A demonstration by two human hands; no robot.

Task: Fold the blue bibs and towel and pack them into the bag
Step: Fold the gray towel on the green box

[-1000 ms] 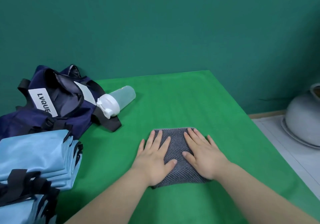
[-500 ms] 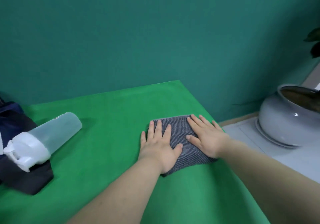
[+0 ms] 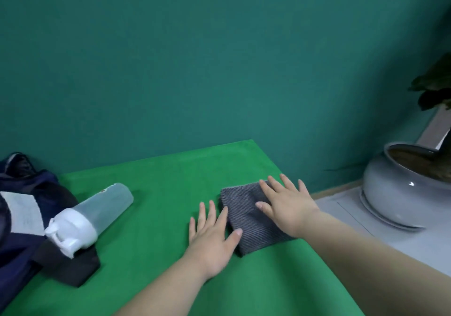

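Note:
A folded grey striped towel [image 3: 246, 214] lies flat near the right edge of the green table [image 3: 158, 193]. My right hand [image 3: 286, 203] presses flat on its far right part, fingers straight and spread. My left hand [image 3: 211, 231] lies flat on the cloth just left of the towel, its thumb touching the towel's near left edge. The navy bag [image 3: 22, 213] with a white label sits at the far left, partly cut off. The blue bibs are out of view.
A translucent bottle [image 3: 91, 214] with a white lid lies on its side across the bag's black strap [image 3: 66, 264]. Past the table's right edge stands a grey ceramic plant pot [image 3: 400, 191] on a white ledge. A teal wall backs the table.
The view swung right and the stack of blue bibs left the frame. My left hand slid off the towel to its left side. My right hand stayed pressed on it.

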